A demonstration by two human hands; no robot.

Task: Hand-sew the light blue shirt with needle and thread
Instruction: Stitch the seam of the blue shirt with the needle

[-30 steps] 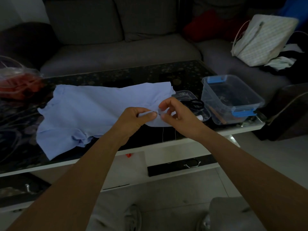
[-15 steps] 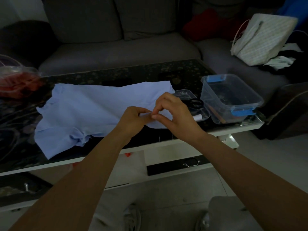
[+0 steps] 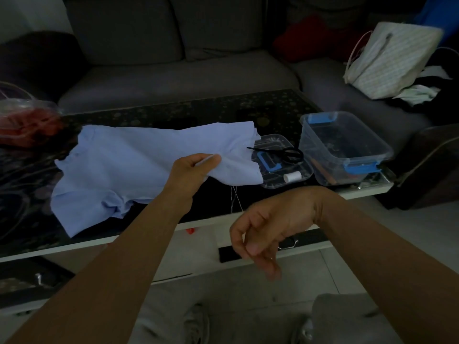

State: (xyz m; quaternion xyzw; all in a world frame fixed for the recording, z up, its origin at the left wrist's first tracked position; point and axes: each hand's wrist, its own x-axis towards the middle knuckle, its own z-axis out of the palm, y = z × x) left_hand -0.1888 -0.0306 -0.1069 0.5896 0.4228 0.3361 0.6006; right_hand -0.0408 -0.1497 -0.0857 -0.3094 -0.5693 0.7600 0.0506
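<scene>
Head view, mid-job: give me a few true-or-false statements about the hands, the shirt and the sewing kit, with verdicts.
1. The left hand grips the light blue shirt. True.
2. The right hand rests on the shirt. False: it is off the cloth, in front of the table edge, with its fingers curled.
3. The black scissors lie on the shallow clear tray. True.
4. The white spool sits inside the deep bin. False: it lies in the shallow tray beside the bin.
5. Thread hangs from the shirt's edge. True.
</scene>
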